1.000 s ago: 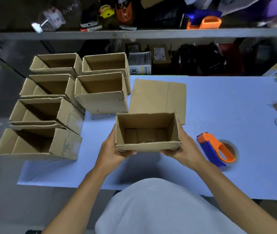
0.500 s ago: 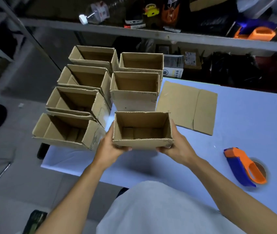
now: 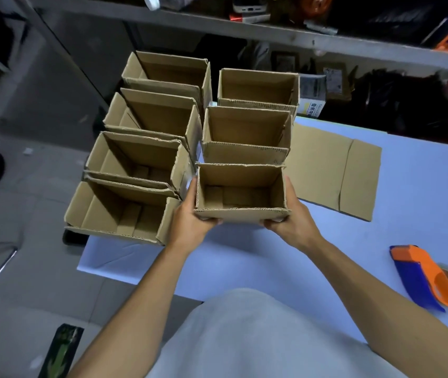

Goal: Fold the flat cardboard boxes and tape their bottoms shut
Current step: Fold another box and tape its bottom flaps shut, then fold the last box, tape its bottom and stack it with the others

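Note:
An upright folded cardboard box [image 3: 240, 212], open at the top, is held between both hands. My left hand [image 3: 191, 218] grips its left side and my right hand [image 3: 292, 215] grips its right side, thumbs on the front wall. The box sits directly in front of a column of two folded boxes [image 3: 246, 154], its back edge against the nearer one. A flat unfolded cardboard box [image 3: 332, 170] lies on the table to the right. An orange and blue tape dispenser [image 3: 426, 275] lies at the right near the table's front edge.
Several folded boxes [image 3: 135, 170] stand in a column at the left, overhanging the edge of the light blue table [image 3: 258, 263]. A metal shelf [image 3: 285, 36] with tools and small cartons runs along the back. Grey floor lies to the left.
Both hands have carried the box forward and left until it meets the column of two boxes. The view has swung left, so the tape dispenser appears further right.

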